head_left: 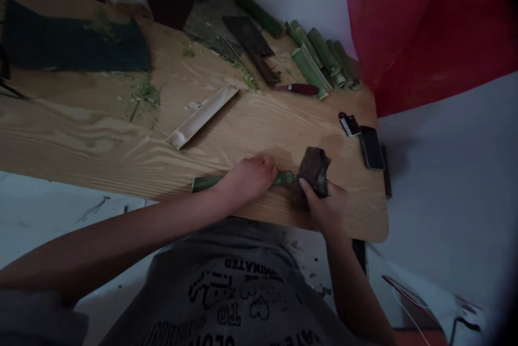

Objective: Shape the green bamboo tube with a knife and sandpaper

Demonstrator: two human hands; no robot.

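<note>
My left hand [253, 176] is closed over a green bamboo piece [208, 182] lying along the near edge of the wooden table. The bamboo shows on both sides of the fist. Just to its right, my right hand [329, 203] grips a dark brown, blocky thing [312, 170] with a ragged edge; its kind is unclear. My right thumb lies against its near face, and most of the other fingers are hidden. Beyond my left hand, a split bamboo half [204, 116] rests with its pale hollow side up, apart from both hands.
Toward the back of the table [101, 135] lie a cleaver [249, 38], a red-handled tool [299, 88] and several green bamboo pieces [319, 54]. A phone [371, 147] and a small black item [349, 124] are near the right edge. Dark green cloth [76, 38] lies at left, with green shavings [145, 92].
</note>
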